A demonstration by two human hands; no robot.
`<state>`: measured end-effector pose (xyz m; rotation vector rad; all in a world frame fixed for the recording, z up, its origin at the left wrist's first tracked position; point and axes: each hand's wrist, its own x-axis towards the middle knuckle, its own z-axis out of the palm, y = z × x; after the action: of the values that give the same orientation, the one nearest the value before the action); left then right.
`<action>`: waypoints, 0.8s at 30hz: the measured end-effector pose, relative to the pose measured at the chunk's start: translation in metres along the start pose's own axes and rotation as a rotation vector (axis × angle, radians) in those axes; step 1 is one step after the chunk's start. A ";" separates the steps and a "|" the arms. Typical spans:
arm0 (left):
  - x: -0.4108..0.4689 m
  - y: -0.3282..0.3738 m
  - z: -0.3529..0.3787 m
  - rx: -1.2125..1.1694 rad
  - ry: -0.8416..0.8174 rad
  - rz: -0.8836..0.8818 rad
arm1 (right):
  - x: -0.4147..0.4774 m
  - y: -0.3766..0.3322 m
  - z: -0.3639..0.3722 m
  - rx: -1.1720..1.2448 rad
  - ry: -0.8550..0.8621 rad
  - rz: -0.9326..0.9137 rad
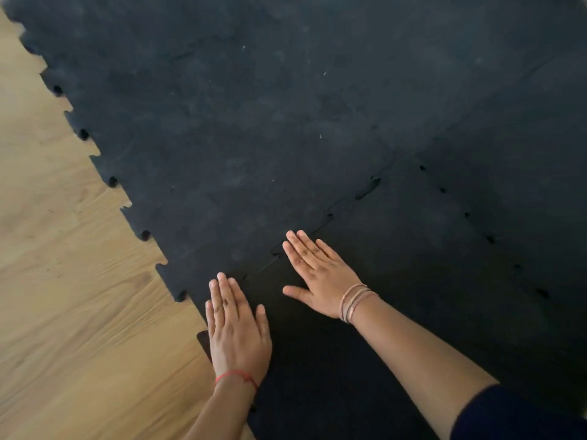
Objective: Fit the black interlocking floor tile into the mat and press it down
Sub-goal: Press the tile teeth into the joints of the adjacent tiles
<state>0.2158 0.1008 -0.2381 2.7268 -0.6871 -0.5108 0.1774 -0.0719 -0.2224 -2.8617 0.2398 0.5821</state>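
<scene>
Both hands are lying flat and open, holding nothing, the left hand and right hand pressing along the toothed seam so the tile is locking into the mat beyond that seam.

Both hands flat, palms down

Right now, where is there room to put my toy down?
The wooden floor left of the mat's jagged edge is bare, and so is the mat beyond the fingertips. It's crowded where the left hand and right hand press the tile.
</scene>
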 end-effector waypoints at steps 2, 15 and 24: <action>0.012 0.021 -0.002 0.010 -0.054 0.097 | -0.003 0.020 -0.011 0.011 -0.025 0.070; 0.063 0.067 0.021 0.231 -0.052 0.439 | 0.002 0.081 -0.029 -0.013 -0.194 0.216; 0.080 0.088 0.021 0.184 -0.044 0.557 | -0.019 0.083 0.002 0.095 0.190 0.325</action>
<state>0.2387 -0.0173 -0.2475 2.5156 -1.5028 -0.3848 0.1424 -0.1488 -0.2310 -2.8027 0.7530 0.3393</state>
